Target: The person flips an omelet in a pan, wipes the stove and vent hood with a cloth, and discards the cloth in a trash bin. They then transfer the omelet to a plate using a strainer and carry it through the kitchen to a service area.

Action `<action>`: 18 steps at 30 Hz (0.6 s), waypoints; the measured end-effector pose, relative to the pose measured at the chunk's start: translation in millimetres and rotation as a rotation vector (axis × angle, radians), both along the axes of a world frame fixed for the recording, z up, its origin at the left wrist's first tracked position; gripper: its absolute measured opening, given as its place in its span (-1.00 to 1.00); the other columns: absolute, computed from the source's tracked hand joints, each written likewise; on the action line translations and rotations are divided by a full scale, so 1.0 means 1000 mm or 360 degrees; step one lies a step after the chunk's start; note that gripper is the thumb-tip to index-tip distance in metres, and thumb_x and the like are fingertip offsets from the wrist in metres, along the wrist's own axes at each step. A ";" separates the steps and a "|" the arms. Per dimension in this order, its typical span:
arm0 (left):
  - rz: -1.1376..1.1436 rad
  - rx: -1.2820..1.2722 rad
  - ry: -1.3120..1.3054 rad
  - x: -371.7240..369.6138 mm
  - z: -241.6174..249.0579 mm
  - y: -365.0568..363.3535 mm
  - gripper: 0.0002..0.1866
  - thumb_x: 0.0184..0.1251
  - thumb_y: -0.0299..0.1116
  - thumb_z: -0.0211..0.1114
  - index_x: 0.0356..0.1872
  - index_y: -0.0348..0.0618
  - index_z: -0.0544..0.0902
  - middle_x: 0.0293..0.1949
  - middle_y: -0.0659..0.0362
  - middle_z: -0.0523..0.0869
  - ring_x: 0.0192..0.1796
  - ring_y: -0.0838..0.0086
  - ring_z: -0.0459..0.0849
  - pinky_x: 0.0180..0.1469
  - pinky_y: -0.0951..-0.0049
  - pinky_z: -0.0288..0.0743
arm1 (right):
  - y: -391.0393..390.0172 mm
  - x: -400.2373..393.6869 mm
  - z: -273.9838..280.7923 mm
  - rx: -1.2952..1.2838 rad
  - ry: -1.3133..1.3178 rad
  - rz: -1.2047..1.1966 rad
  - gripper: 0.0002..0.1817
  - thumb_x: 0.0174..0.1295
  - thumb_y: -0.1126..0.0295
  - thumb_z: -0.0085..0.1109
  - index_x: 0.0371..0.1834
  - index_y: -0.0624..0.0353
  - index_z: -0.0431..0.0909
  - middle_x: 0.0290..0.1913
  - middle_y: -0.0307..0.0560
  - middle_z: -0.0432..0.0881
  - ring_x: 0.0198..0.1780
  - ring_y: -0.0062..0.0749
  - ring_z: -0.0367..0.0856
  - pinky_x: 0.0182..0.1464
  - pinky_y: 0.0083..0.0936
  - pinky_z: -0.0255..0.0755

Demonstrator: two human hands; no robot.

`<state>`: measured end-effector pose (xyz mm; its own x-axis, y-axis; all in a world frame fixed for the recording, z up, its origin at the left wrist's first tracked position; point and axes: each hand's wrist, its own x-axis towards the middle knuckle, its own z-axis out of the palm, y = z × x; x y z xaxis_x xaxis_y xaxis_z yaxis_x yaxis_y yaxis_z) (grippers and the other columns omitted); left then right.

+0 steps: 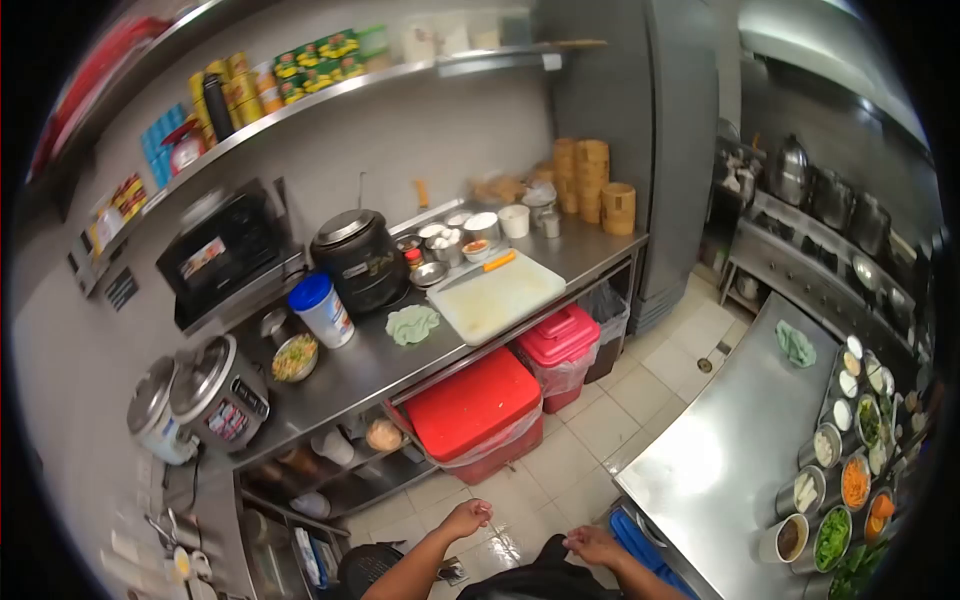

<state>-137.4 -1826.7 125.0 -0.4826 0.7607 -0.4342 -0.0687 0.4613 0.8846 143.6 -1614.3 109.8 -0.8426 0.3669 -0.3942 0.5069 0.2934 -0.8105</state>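
Low in the head view, my left hand (468, 518) hangs over the tiled floor in front of the red-lidded bin (475, 400), its fingers curled; what they hold, if anything, is too small to make out. My right hand (592, 545) is a little to the right, near a blue object (640, 550) beside the steel table, also with curled fingers and nothing clearly visible in it. Neither hand touches the counter. On the counter lie a white cutting board (497, 300) with an orange-handled knife (498, 262) and a green cloth (412, 324).
Along the counter stand a black cooker (362, 265), a blue-lidded tub (324, 312), a bowl of chopped food (295, 358) and bamboo steamers (618, 210). Ingredient containers (832, 540) line the steel table (700, 455) at right. A stove (800, 250) stands behind.
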 end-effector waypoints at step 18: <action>-0.0429 0.0116 -0.0082 -0.270 0.033 0.253 -0.76 0.30 -0.48 0.17 -0.05 -0.34 0.50 -0.26 0.12 0.65 -0.27 0.47 0.65 -0.18 0.51 0.55 | 0.206 -0.181 0.069 0.0538 -0.0574 -0.0543 -0.42 0.20 0.03 0.10 0.14 0.26 0.44 0.03 0.24 0.56 0.10 0.03 0.52 0.13 -0.23 0.40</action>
<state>-407.0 -1574.0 157.9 -0.2372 0.8888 -0.3921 0.0023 0.4042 0.9147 -37.8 -1408.3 179.3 -0.4899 0.7480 -0.4478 0.8436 0.2771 -0.4600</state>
